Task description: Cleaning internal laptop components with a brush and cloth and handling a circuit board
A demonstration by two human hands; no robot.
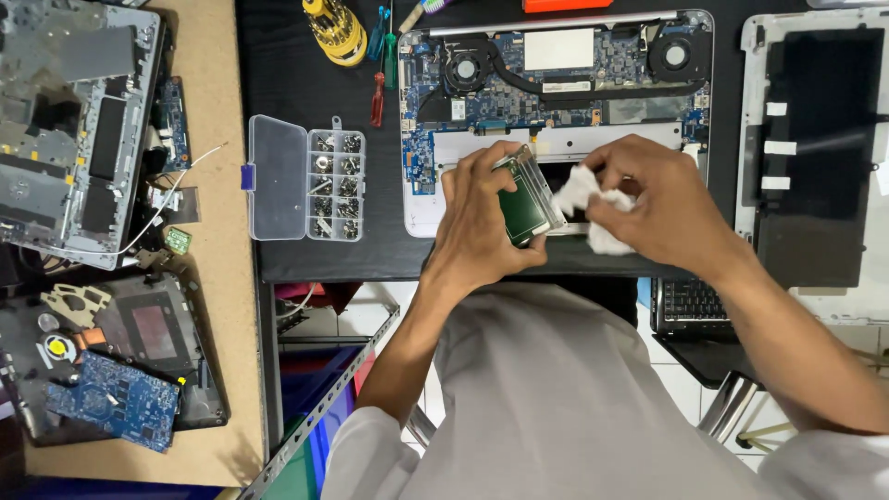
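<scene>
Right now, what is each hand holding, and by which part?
The left hand grips a small green circuit board in a metal frame by its left edge. The right hand pinches a crumpled white cloth against it.

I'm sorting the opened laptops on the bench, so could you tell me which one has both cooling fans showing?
The silver opened laptop directly above the hands, on the black mat: two round fans flank its blue board. The others show none.

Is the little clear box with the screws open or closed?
Open. The screw organiser box has its clear lid swung out flat to the left, leaving the compartments uncovered.
</scene>
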